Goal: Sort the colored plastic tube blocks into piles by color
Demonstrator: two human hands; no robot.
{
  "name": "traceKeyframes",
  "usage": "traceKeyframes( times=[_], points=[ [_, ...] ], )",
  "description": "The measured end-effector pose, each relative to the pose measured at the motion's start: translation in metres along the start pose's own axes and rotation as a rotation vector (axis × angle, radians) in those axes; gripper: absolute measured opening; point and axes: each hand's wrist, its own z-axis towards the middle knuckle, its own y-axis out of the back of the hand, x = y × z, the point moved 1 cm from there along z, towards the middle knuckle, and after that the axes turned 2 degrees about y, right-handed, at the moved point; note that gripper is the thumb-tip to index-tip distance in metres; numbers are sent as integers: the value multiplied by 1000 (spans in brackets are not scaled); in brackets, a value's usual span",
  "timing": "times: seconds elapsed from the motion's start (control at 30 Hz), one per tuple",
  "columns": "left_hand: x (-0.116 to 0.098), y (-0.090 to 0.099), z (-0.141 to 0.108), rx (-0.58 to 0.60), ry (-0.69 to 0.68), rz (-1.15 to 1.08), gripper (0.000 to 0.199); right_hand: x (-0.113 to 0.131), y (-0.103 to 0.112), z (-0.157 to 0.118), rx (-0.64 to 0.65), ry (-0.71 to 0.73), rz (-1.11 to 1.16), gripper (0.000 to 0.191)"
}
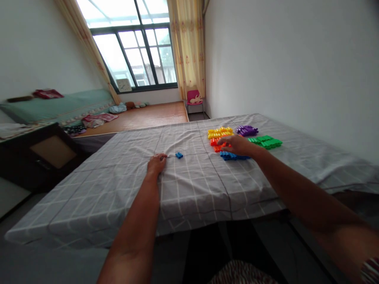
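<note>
My right hand hovers over the orange-red plastic pieces, its fingers bent downward and apart; nothing shows in its grip. Right under that hand lies a row of blue pieces, partly covered by it. My left hand rests on the cloth with loosely curved fingers and seems to hold nothing. Just right of its fingertips, not touching, sits a small pair of blue tube-like pieces. Around the right hand are yellow pieces behind, purple pieces farther back, and green pieces to the right.
A grey checked cloth with wrinkles covers the table, whose front edge is close to my body. A white wall runs along the right. Beyond stand a wooden bed platform, a pink chair and a dark cabinet at left.
</note>
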Motion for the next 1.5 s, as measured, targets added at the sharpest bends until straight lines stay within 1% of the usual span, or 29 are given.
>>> traceKeyframes(
  times=[0.13, 0.23, 0.27, 0.33, 0.4, 0.47, 0.53, 0.6, 0.63, 0.7, 0.77, 0.87, 0.93, 1.0, 1.07, 1.2, 1.33, 1.4, 1.5],
  points=[
    [-2, 0, -3, 7, -9, -18, 31, 58, -55, 44, 45, 171, 65, 29],
    [-1, -1, -3, 3, 3, -22, 30, 89, -96, 81, 49, 267, 58, 37],
    [-1, -2, -3, 1, 6, -24, 29, 96, -107, 93, 47, 268, 55, 41],
    [0, -2, -3, -1, 3, -35, 29, 105, -125, 114, 52, 216, 43, 45],
    [0, -2, -3, 0, -4, -49, 29, 110, -136, 130, 65, 164, 28, 44],
    [0, -2, -2, 4, -6, -59, 30, 112, -139, 137, 98, 171, 14, 39],
    [0, -1, -2, 7, -7, -59, 30, 113, -137, 133, 144, 221, 5, 34],
    [1, -1, -2, 6, -10, -56, 29, 110, -129, 120, 170, 267, 13, 32],
    [1, -1, -2, 5, -10, -55, 29, 107, -123, 110, 160, 283, 26, 32],
    [1, -1, -1, 3, -9, -55, 29, 92, -105, 85, 95, 290, 57, 36],
    [2, -2, -1, 3, -13, -51, 29, 66, -80, 59, 5, 246, 72, 40],
    [2, -2, 1, 3, -18, -34, 30, 13, -39, 22, -78, 87, 28, 44],
    [2, -2, 2, 4, -10, -19, 30, -21, -17, 3, -56, -8, -14, 48],
    [2, -2, 3, 3, -8, -4, 30, -43, -4, -10, 10, -61, -28, 52],
    [1, -1, 3, 4, -17, 6, 30, -54, -1, -18, 73, -80, -27, 54],
    [0, 0, 2, 7, -27, 11, 30, -53, -10, -23, 110, -115, -65, 54],
    [2, 0, 1, 0, -26, 19, 31, -53, -14, -26, 109, -130, -62, 52],
    [3, -1, 2, 3, -33, 17, 32, -58, -9, -28, 98, -111, -8, 50],
    [5, -2, 4, 7, -34, 14, 32, -71, 2, -32, 29, -114, 99, 44]
  ],
)
